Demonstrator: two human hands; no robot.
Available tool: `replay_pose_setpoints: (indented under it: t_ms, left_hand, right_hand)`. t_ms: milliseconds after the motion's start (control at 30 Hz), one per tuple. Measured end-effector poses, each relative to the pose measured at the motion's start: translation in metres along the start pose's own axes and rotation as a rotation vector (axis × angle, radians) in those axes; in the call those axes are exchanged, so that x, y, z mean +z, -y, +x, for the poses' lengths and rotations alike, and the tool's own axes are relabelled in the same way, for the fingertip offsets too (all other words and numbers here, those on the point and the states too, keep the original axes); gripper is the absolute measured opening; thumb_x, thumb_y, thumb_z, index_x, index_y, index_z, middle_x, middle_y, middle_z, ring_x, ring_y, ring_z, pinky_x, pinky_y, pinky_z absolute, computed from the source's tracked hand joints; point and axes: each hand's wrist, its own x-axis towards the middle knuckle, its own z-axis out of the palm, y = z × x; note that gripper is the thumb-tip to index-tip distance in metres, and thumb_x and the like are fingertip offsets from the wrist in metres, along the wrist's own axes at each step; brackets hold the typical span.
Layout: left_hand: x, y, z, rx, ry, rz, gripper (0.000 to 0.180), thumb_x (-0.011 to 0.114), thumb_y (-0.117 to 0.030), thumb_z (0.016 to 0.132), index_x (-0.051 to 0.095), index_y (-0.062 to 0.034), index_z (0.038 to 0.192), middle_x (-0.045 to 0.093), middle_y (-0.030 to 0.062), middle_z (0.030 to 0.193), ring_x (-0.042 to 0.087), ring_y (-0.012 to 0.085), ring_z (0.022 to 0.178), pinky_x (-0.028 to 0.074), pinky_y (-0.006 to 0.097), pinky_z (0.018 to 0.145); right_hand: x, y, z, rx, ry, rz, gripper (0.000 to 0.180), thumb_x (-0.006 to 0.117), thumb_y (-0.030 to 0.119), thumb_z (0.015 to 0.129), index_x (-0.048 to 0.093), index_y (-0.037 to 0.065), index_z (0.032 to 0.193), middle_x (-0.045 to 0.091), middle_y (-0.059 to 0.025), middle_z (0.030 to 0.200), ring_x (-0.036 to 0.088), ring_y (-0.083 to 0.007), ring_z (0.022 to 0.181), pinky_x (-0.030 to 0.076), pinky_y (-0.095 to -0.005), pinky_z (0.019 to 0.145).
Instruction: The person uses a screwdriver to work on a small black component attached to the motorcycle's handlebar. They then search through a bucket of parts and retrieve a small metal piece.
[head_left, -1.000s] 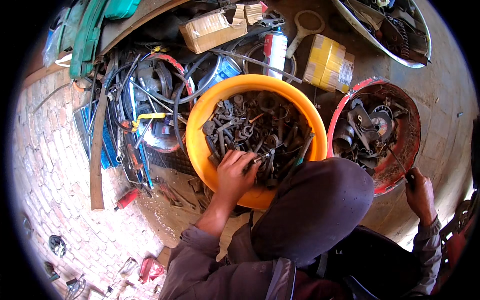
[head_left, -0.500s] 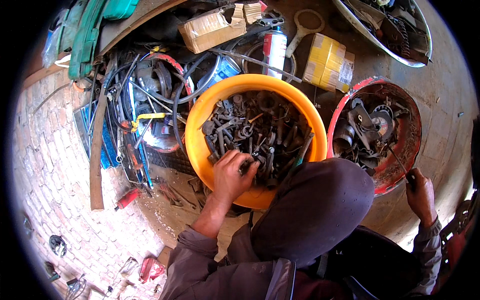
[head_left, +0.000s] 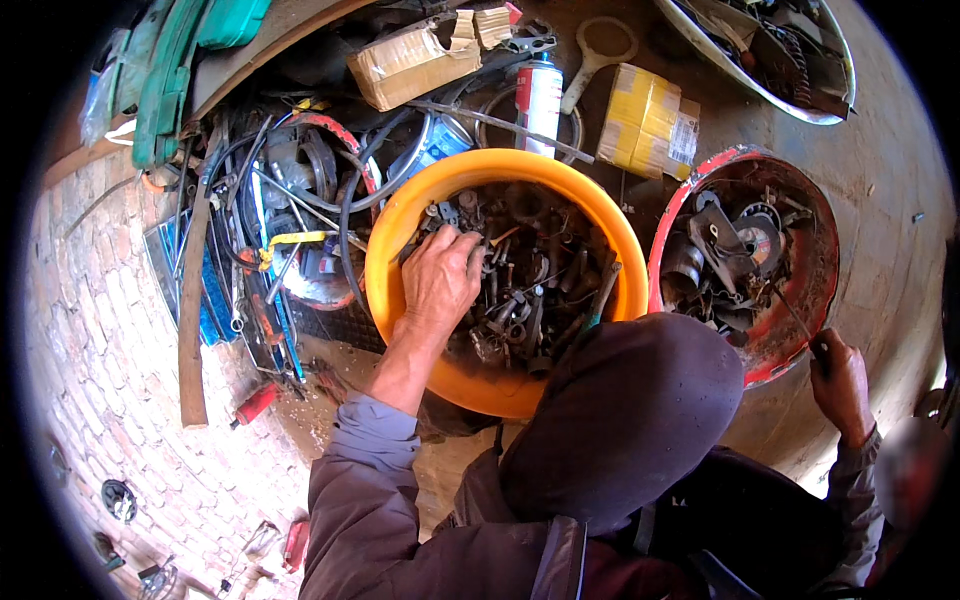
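Observation:
My left hand (head_left: 440, 280) lies palm down in a heap of rusty bolts and small metal parts (head_left: 535, 290) that fills an orange plastic basin (head_left: 400, 235). Its fingertips are dug into the parts at the basin's left side; I cannot tell whether they grip one. At the near rim of a red basin (head_left: 822, 235) of larger dark metal parts, my right hand (head_left: 842, 378) is closed on a thin metal rod (head_left: 798, 318) that points into it. A dark rounded cloth shape (head_left: 620, 420) hides the orange basin's near right edge.
Left of the orange basin lies a tangle of cables, tools and a round metal part (head_left: 290, 210) beside a wooden plank (head_left: 190, 310) on a brick floor (head_left: 100, 350). Behind stand a spray can (head_left: 540, 100), a yellow box (head_left: 645, 125) and a cardboard box (head_left: 405, 65).
My left hand has moved from the near middle of the orange basin up toward its far left side. The right hand stays at the red basin's rim.

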Motion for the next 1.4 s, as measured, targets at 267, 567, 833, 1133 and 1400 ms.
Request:
replay_pose_setpoints:
  t_ms: [267,567,833,1133,1400]
  left_hand:
    - [0.005,0.008,0.002,0.14,-0.024,0.164,0.015,0.066,-0.006,0.077,0.071,-0.0067,0.091,0.061,0.0079,0.084,0.063,0.0281,0.081,0.052,0.04,0.071]
    - [0.001,0.01,0.022,0.209,0.156,0.224,0.012,0.064,-0.007,0.078,0.069,-0.0047,0.089,0.061,0.0097,0.081,0.063,0.0314,0.079,0.052,0.042,0.069]
    - [-0.016,-0.007,0.01,-0.435,0.064,-0.545,0.01,0.072,-0.005,0.081,0.069,-0.0001,0.09,0.071,0.0103,0.083,0.068,0.0175,0.071,0.055,0.032,0.064]
    - [-0.037,-0.053,-0.003,-0.429,-0.064,-1.513,0.016,0.067,-0.001,0.087,0.063,0.002,0.102,0.068,0.0136,0.093,0.064,0.0181,0.072,0.055,0.031,0.065]
    - [-0.042,-0.068,-0.004,-0.391,-0.055,-1.645,0.025,0.068,-0.006,0.089,0.062,-0.0013,0.113,0.066,0.0106,0.093,0.064,0.0188,0.073,0.054,0.031,0.063]
  right_hand:
    - [-0.001,-0.001,0.003,-0.017,0.0,-0.007,0.02,0.057,-0.006,0.077,0.056,-0.001,0.096,0.065,-0.0274,0.085,0.062,-0.0468,0.085,0.05,-0.0497,0.072]
    - [0.001,-0.005,0.003,-0.041,-0.019,0.018,0.019,0.057,-0.006,0.078,0.056,-0.001,0.096,0.065,-0.0273,0.085,0.062,-0.0468,0.086,0.05,-0.0504,0.071]
    - [-0.002,-0.004,0.003,-0.032,-0.024,-0.003,0.018,0.057,-0.005,0.078,0.056,-0.002,0.096,0.064,-0.0284,0.084,0.061,-0.0471,0.085,0.049,-0.0506,0.07]
    - [-0.002,-0.006,0.005,-0.046,-0.019,0.022,0.02,0.056,-0.005,0.079,0.057,-0.002,0.099,0.064,-0.0284,0.086,0.062,-0.0471,0.085,0.049,-0.0504,0.071]
    - [0.0,-0.009,0.002,-0.02,-0.018,0.027,0.022,0.057,-0.005,0.078,0.057,-0.001,0.1,0.064,-0.028,0.085,0.062,-0.0469,0.085,0.049,-0.0507,0.072]
